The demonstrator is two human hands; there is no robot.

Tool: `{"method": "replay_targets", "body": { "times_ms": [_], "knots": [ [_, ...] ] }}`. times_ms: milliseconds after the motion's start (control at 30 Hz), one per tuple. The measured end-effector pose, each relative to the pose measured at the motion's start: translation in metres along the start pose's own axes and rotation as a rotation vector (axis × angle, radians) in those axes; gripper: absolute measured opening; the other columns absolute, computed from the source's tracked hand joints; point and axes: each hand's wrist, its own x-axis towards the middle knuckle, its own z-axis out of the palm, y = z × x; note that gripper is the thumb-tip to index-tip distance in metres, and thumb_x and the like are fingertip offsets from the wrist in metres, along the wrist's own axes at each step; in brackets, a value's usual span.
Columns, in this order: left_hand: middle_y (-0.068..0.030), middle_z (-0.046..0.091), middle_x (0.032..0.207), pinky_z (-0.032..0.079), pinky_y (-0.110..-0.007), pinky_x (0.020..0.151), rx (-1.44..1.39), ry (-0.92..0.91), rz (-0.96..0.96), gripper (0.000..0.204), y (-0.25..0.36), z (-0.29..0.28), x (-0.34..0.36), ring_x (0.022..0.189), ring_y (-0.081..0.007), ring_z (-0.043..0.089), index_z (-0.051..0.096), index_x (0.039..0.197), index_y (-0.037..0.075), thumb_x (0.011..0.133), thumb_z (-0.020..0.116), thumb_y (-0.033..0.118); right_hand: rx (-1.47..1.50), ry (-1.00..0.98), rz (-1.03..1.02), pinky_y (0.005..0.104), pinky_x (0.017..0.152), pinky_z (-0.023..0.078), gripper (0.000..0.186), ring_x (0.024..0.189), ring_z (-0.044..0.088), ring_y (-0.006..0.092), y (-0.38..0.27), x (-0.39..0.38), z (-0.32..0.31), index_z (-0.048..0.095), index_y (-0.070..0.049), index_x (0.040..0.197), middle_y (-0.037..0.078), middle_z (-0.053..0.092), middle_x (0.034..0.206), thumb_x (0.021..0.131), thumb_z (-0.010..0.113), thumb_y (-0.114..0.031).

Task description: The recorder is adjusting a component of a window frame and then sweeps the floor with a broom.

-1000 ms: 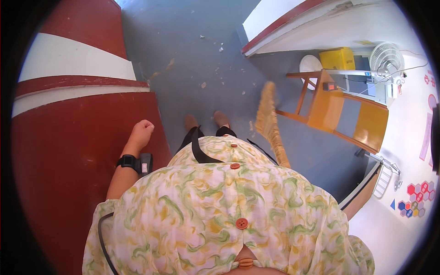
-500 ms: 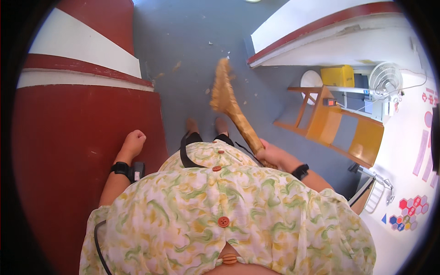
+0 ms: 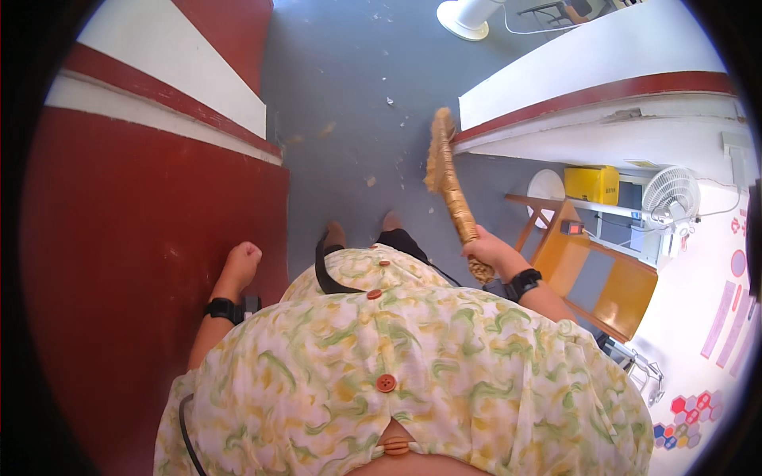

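A straw hand broom (image 3: 454,194) is in my right hand (image 3: 492,251), its handle wrapped by my fingers. Its bristle end points forward, above the grey floor beside the white wall edge at right; whether it touches the floor I cannot tell. My left hand (image 3: 241,265) hangs in a loose fist by a dark red door (image 3: 135,230), with nothing seen in it. Small white scraps (image 3: 390,101) lie scattered on the floor ahead, along with a faint brownish bit (image 3: 328,128).
To the right stands brown wooden furniture (image 3: 548,270), with a yellow box (image 3: 591,185) and a white fan (image 3: 671,194) behind it. A white wall with a red stripe (image 3: 603,94) juts in at right. Farther ahead is a white round-based stand (image 3: 463,22) with a cord.
The broom has swung to the right and its handle end now shows below my hand. The view has shifted forward, bringing the white stand into sight. My left hand stays closed.
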Motion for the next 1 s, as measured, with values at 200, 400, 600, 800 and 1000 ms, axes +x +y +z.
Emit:
{"method": "replay_targets", "body": {
  "times_ms": [200,400,600,800,1000],
  "knots": [
    [-0.0043,0.060,0.069,0.046,-0.030,0.059,0.079,0.055,-0.135,0.014,-0.014,0.002,-0.018,0.065,-0.0122,0.054,0.061,0.081,0.000,0.083,0.056,0.013,-0.144,-0.056,-0.181,0.0321,0.083,0.045,0.075,0.094,0.054,0.0217,-0.076,0.022,0.000,0.037,-0.003,0.133,0.011,0.057,0.102,0.066,0.070,-0.010],
    [-0.0048,0.061,0.070,0.046,-0.029,0.059,0.146,0.011,-0.071,0.014,0.059,0.009,0.001,0.066,-0.0123,0.055,0.061,0.082,0.000,0.083,0.057,0.013,-0.369,0.194,-0.326,0.0387,0.080,0.048,0.082,0.091,0.062,0.0339,-0.056,0.025,-0.046,0.029,-0.010,0.140,0.019,0.063,0.099,0.067,0.065,-0.016],
    [-0.0043,0.061,0.073,0.046,-0.027,0.062,0.237,-0.107,0.109,0.012,0.154,0.024,0.039,0.068,-0.0116,0.055,0.061,0.087,0.000,0.087,0.057,0.011,-0.644,0.368,-0.118,0.0452,0.079,0.048,0.082,0.092,0.061,0.0395,0.080,-0.049,-0.053,0.024,-0.013,0.143,0.021,0.063,0.099,0.070,0.061,-0.019],
    [-0.0097,0.064,0.077,0.048,-0.032,0.071,0.462,-0.218,0.171,0.014,0.145,0.001,0.105,0.075,-0.0182,0.060,0.062,0.088,0.000,0.086,0.059,0.014,-0.323,0.296,0.270,0.0439,0.082,0.047,0.086,0.097,0.060,0.0387,0.208,-0.169,0.043,0.022,-0.015,0.144,0.022,0.062,0.105,0.070,0.065,-0.021],
    [-0.0101,0.064,0.077,0.048,-0.033,0.071,0.571,-0.294,0.206,0.015,0.144,-0.013,0.152,0.074,-0.0189,0.060,0.062,0.087,0.001,0.085,0.059,0.015,0.260,0.353,0.569,0.0401,0.085,0.046,0.090,0.099,0.061,0.0354,0.198,-0.162,0.135,0.023,-0.011,0.142,0.023,0.061,0.106,0.067,0.071,-0.018]
  ]
}}
